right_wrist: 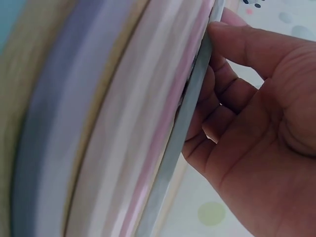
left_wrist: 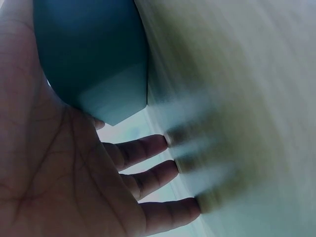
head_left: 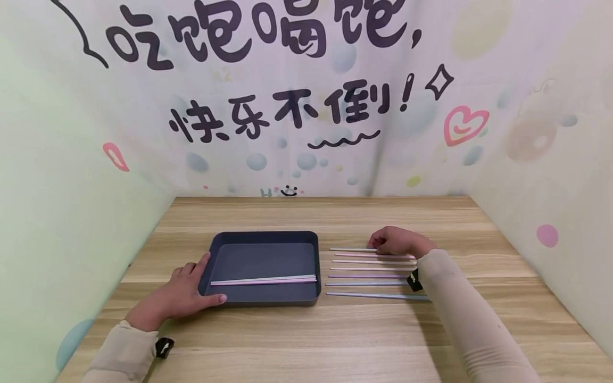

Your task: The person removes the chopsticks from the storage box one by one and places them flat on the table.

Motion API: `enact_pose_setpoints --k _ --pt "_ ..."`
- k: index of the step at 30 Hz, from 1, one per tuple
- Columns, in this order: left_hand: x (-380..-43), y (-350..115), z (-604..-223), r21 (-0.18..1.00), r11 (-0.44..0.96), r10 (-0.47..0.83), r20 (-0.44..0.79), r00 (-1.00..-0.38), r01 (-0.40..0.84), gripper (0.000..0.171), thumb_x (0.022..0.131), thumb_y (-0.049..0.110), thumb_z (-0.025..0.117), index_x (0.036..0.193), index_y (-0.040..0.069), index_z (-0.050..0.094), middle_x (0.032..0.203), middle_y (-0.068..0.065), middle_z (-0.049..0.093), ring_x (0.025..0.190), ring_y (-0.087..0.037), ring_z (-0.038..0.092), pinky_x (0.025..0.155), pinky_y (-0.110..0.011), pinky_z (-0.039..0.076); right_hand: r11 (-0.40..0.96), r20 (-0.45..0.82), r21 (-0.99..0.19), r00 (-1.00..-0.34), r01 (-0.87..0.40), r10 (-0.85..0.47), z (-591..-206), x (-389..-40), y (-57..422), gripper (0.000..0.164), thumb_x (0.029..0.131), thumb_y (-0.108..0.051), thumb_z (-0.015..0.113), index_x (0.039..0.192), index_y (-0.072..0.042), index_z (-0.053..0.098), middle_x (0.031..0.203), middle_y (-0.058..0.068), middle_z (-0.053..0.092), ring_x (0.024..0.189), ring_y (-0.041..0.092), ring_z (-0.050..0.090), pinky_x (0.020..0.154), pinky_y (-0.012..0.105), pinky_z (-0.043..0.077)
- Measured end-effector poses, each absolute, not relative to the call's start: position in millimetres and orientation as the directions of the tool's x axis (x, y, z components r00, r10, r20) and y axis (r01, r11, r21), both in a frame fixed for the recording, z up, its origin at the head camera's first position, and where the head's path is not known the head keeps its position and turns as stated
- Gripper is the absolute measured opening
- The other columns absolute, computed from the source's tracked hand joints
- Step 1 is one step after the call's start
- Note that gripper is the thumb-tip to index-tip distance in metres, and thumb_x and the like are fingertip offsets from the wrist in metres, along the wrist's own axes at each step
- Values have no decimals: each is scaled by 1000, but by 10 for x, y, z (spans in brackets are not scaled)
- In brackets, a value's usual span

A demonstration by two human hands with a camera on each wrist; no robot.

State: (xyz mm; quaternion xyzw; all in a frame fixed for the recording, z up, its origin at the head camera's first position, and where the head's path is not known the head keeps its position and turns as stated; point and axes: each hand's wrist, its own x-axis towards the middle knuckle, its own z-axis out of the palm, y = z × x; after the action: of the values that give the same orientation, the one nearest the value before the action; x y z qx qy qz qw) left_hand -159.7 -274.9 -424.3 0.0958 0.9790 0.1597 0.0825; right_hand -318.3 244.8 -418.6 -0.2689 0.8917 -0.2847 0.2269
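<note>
A dark grey rectangular tray (head_left: pixel 263 263) lies on the table, with a pair of pale chopsticks (head_left: pixel 263 280) inside along its near side. My left hand (head_left: pixel 184 292) rests against the tray's near left corner, thumb at the near rim. Its other fingers extend along the left side, fingertips down on the table in the left wrist view. To the right of the tray, my right hand (head_left: pixel 395 241) pinches the farthest chopstick (head_left: pixel 347 249) of a row between thumb and fingers. That chopstick looks grey-green in the right wrist view.
Several more chopsticks (head_left: pixel 354 276) in pink, white, purple and blue lie roughly parallel on the wooden table (head_left: pixel 297 340), nearer than the pinched one. A printed cloth wall (head_left: pixel 306 154) stands behind the table, with pale walls at both sides.
</note>
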Motion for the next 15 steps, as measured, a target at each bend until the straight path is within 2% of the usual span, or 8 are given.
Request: enact_pose_setpoints --k 15 --pt "-1603 -2768 -4268 330 930 214 -130 -968 161 116 80 67 68 153 -8 17 134 -41 39 120 -61 37 91 -64 42 701 -245 -616 -758 -360 -605 -4235 -3215 2431 20 88 10 58 100 -3 69 75 2 50 72 16 45 71 33 39"
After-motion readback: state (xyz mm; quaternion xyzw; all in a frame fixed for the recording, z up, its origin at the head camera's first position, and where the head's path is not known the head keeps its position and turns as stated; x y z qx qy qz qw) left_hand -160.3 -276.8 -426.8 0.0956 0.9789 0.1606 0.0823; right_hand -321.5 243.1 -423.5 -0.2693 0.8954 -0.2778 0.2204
